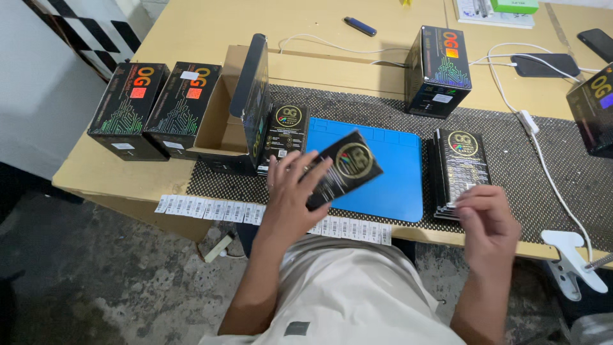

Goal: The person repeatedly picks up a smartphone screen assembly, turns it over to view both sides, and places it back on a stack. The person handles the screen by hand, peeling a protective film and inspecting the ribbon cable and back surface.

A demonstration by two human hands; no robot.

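Observation:
My left hand [290, 195] holds a flat black packet with a round gold emblem [345, 167], tilted above the blue mat [383, 172]. My right hand [486, 220] hovers by the near end of a stack of the same black packets [458, 167] right of the mat; its fingers are curled, and I cannot tell whether they pinch something small. More black packets stand upright [286, 131] in an open cardboard tray [220, 121] left of the mat.
Two black boxes [153, 105] sit at the left table edge, another [439, 67] behind the mat, one [594, 108] at far right. Barcode label strips [211, 207] line the front edge. White cables [523, 118], phones [543, 64] and a pen [359, 25] lie behind.

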